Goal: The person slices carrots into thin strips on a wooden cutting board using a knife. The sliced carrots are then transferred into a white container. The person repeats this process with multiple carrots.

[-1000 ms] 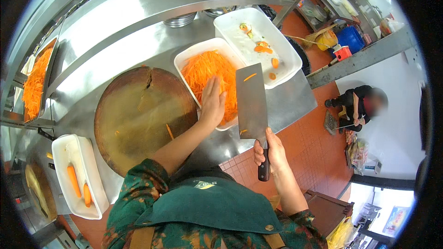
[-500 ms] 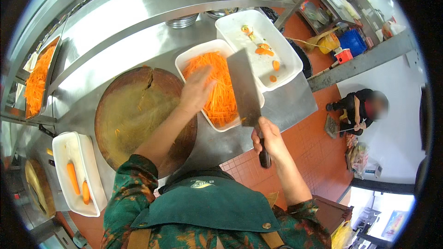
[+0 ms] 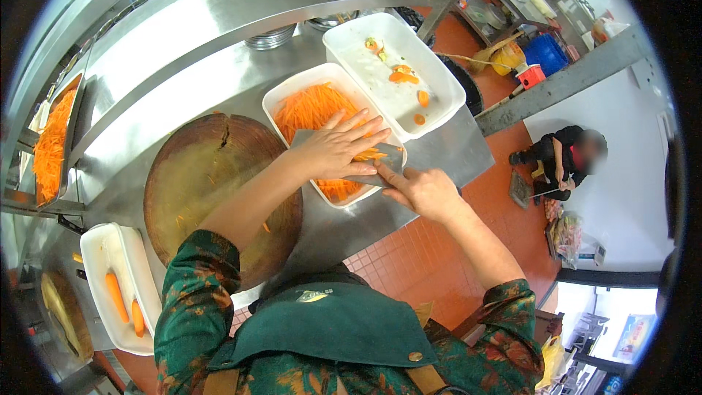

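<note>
My right hand (image 3: 428, 192) is closed round the handle of a cleaver (image 3: 393, 160), its wide blade lying flat over a white tub (image 3: 269, 107) of shredded carrot (image 3: 311, 107). A few orange shreds sit on the blade. My left hand (image 3: 338, 148) stretches across the blade with fingers spread; it holds nothing, and I cannot tell how firmly it touches the metal. Left of the tub, a round wooden chopping board (image 3: 212, 197) with a crack at its far edge carries a few stray shreds.
Behind the tub stands a larger white tub (image 3: 450, 113) with carrot ends. Two whole carrots (image 3: 115, 298) lie in a long white tub (image 3: 91, 267) at left. A metal tray of shredded carrot (image 3: 55, 146) rests at far left. A steel shelf (image 3: 270, 11) crosses above; a person (image 3: 561, 157) sits at right.
The cleaver has gone from raised upright to lying flat over the carrot tub. My left hand has moved right onto its blade, fingers now spread. The view has shifted slightly.
</note>
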Demonstrator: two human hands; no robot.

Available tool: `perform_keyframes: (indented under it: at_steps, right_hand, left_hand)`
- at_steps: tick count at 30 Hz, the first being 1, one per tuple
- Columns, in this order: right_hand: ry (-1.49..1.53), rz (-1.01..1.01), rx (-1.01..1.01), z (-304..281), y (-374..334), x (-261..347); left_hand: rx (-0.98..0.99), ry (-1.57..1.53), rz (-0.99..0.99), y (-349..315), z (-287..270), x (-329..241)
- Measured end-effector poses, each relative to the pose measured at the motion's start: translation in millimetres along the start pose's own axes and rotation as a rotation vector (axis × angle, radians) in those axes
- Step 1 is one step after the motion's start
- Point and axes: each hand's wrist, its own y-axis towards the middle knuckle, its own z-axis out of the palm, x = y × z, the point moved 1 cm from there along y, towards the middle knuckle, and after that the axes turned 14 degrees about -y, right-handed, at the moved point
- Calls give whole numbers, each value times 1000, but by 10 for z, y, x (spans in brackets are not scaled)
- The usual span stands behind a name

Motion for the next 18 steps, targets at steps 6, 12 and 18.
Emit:
perform_keyframes:
  at_steps: [6, 12, 18]
  right_hand:
    - [-18, -49, -27, -144, -98, -53]
    - [42, -79, 1, -262, -217, 165]
    - [858, 116, 76, 48, -320, 416]
  left_hand:
    - [170, -143, -52, 252, 106, 108]
    - [-33, 154, -233, 200, 90, 580]
    - [-820, -111, -441, -680, -510, 838]
